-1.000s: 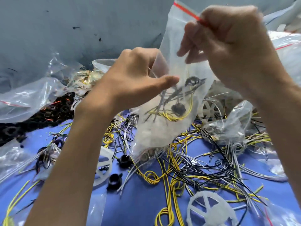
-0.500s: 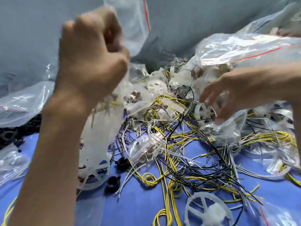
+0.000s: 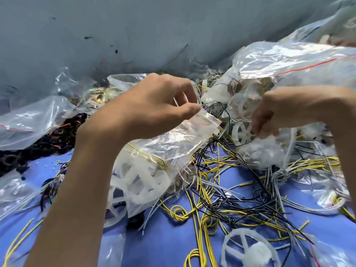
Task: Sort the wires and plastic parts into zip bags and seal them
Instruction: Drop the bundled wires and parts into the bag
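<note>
Lowered from where it was held aloft half a second ago, the zip bag (image 3: 169, 149) now rests on the pile, the left hand (image 3: 154, 106) pinching it by its red-striped mouth. Inside sit white plastic wheels (image 3: 138, 182) and some yellow wire; the mouth looks unsealed. The right hand (image 3: 277, 112) digs, fingers curled, among white plastic parts (image 3: 256, 153); whether it grips one cannot be told. Much sorting apparently remains: loose wires (image 3: 221, 191) and a spoked wheel (image 3: 248, 249) litter the blue surface (image 3: 169, 241).

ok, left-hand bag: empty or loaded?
Loaded: white spoked wheels and yellow wire show through the zip bag; left hand pinches its mouth.
</note>
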The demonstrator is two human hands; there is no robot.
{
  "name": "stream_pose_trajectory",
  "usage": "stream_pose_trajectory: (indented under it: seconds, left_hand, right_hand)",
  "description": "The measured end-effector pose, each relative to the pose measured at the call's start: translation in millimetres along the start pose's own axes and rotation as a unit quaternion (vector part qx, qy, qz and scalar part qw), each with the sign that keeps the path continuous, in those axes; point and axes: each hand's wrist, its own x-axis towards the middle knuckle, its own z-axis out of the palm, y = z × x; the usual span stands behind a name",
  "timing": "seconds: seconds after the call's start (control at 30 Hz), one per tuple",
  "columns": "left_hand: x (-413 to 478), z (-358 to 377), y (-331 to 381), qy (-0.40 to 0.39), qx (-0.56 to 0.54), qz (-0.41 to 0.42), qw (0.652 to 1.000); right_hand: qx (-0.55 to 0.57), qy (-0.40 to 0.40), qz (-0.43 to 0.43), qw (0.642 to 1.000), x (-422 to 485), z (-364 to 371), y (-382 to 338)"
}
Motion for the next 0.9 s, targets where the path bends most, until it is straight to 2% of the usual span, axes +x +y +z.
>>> stream_pose_trajectory:
  seconds: [0.17, 0.33, 0.43, 0.53, 0.67, 0.9]
  left_hand:
    - [2, 5, 7, -0.01, -0.018, 0.014, 1.0]
    - [4, 12, 9, -0.05, -0.011, 0.009, 0.999]
    - [4, 17, 10, -0.071, -0.018, -0.005, 0.997]
    - [5, 21, 12, -0.049, -0.015, 0.006, 0.999]
    - [8, 25, 15, 0.011, -0.012, 0.034, 0.999]
    - [8, 20, 10, 0.113, -0.006, 0.049, 0.992]
  right_hand:
    - [0.065, 0.164, -0.078, 0.981, -7, -9, -14]
    - [0.082, 0.267, -0.127, 0.952, -13, -14, -35]
    - [0.063, 0.346, -0.166, 0.921, -14, -14, -43]
    - [0.112, 0.407, -0.165, 0.891, -16, -15, -49]
    - [0.167, 0.445, -0.158, 0.866, -20, -17, -54]
    - [0.22, 0.447, -0.153, 0.853, -24, -19, -54]
